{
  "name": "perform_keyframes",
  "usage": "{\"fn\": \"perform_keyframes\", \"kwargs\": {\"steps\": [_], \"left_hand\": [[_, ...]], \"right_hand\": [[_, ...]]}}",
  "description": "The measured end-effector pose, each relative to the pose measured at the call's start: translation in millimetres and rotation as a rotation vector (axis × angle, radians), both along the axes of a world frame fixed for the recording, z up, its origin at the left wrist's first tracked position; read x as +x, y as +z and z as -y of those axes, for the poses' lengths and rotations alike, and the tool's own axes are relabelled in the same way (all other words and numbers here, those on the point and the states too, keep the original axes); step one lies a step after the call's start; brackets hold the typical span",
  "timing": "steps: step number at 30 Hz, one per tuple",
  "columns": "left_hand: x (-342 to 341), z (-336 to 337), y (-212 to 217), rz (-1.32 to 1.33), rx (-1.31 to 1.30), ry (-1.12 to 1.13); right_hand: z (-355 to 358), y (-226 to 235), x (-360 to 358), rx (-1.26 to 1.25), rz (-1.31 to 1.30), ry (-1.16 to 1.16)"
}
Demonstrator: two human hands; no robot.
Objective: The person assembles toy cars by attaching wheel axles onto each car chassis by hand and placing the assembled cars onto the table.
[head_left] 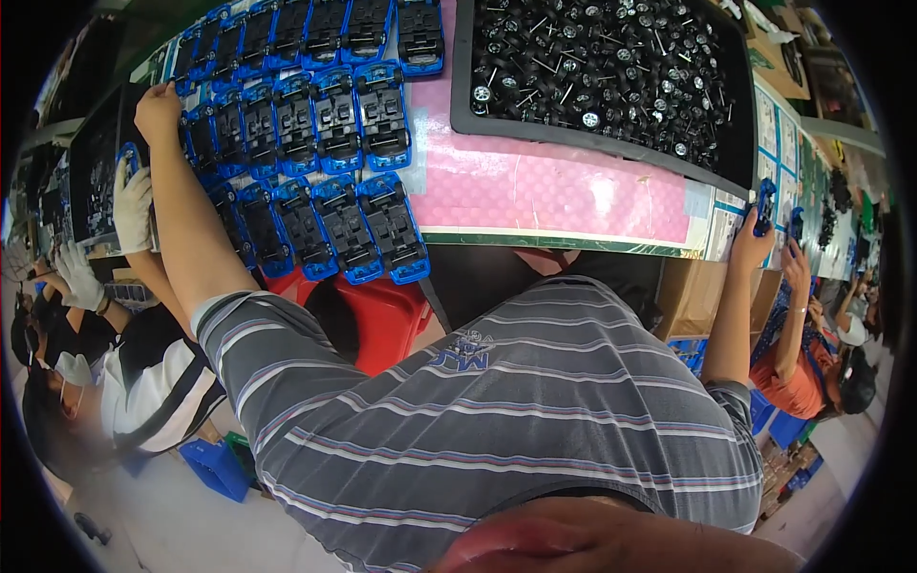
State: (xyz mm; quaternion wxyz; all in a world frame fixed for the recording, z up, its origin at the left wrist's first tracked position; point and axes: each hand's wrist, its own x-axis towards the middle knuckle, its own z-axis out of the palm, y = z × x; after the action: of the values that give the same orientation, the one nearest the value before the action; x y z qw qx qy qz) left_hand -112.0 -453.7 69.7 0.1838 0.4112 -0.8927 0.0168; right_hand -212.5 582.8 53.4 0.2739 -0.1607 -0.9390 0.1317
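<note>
Blue toy cars (336, 124) lie upside down in rows on the left part of the bench, black undersides and wheel axles showing. My left arm reaches over to their far left end. There my left hand (158, 107) is closed, its fingertips pressed together beside the cars; what they hold, if anything, cannot be made out. Far out to the right, my right hand (751, 246) grips a blue toy car (763, 208), held up at the bench's front edge. Part of that car is hidden by my fingers.
A black tray (611, 148) full of small wheels and axles (602, 67) stands at the back centre. Pink bubble sheeting (554, 186) covers the bench before it. A co-worker's gloved hand (132, 205) is close to my left forearm; another co-worker's hand (796, 267) is near my right.
</note>
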Motion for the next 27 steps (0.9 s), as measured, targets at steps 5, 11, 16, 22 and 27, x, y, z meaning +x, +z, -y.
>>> {"fn": "perform_keyframes", "kwargs": {"steps": [5,11,16,22,27], "left_hand": [[-3,-8,0,0.004,0.036,0.062],[-1,-12,9,-0.034,0.081,0.033],[-4,-12,7,-0.045,0.079,0.041],[-9,-15,4,-0.071,0.066,0.049],[13,-8,12,-0.158,0.026,0.042]], "right_hand": [[11,7,3,-0.020,-0.009,0.028],[16,10,4,0.001,-0.046,0.029],[12,5,2,-0.016,-0.054,0.052],[3,-2,-4,-0.077,-0.037,0.072],[1,-4,-8,-0.127,-0.004,0.078]]}}
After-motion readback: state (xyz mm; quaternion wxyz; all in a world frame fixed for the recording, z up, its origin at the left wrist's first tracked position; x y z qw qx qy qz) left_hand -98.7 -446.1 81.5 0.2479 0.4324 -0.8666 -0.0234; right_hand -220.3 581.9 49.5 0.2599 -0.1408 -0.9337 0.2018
